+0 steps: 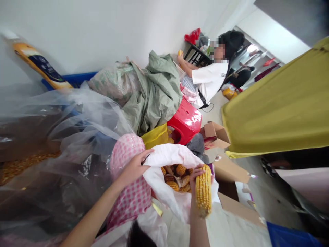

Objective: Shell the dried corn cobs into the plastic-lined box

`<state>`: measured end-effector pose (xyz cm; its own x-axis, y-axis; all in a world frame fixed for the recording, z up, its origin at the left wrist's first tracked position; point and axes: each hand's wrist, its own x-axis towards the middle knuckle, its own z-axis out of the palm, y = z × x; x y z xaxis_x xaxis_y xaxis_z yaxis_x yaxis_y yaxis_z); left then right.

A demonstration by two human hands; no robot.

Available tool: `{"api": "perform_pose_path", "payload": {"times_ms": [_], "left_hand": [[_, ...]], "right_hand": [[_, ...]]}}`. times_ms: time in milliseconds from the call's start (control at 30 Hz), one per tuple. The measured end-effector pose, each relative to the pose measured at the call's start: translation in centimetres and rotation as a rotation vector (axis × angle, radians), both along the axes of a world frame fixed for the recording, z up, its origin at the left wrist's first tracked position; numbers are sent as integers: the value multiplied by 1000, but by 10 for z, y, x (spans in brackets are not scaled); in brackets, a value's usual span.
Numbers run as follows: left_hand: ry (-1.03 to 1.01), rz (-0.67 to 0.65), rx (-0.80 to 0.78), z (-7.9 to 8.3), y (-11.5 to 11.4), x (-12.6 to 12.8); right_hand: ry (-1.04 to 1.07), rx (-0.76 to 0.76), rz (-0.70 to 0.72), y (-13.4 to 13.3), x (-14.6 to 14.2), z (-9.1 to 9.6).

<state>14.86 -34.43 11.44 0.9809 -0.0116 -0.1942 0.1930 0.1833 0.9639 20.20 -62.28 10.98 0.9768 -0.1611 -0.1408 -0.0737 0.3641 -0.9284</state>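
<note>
My right hand (195,174) is closed round a yellow ear of corn (203,193), held tilted over the near right rim of a white sack (164,190). More ears of corn (180,169), some with dry husk, lie inside the sack's open mouth. At the sack's left rim is my left hand (135,167), with a thin dark thing between thumb and fingers, too small to name. A pink checked cloth (131,192) covers my knee beside that hand.
Loose kernels (28,164) lie under clear plastic sheeting (97,109) on the left. Beyond the sack are a red stool (186,118), green-grey sacking (156,89) and cardboard boxes (231,169). A seated person (209,79) holds corn farther back. Yellow cloth (277,106) hangs at right.
</note>
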Motion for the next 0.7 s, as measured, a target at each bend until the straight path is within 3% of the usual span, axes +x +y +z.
{"api": "perform_pose_path", "payload": {"times_ms": [233,367,567,700], "left_hand": [[-16,41,-4,-9,-3,-1],[4,65,-27,-13,-7,-3],[-1,152,-1,-17,-11,-10],[-5,156,41,-17,-9,-12]], "right_hand": [[8,241,38,-4,1,15],[-51,277,58,-2,11,28],[-129,106,-237,8,58,66],[-461,-20,-440,34,87,89]]}}
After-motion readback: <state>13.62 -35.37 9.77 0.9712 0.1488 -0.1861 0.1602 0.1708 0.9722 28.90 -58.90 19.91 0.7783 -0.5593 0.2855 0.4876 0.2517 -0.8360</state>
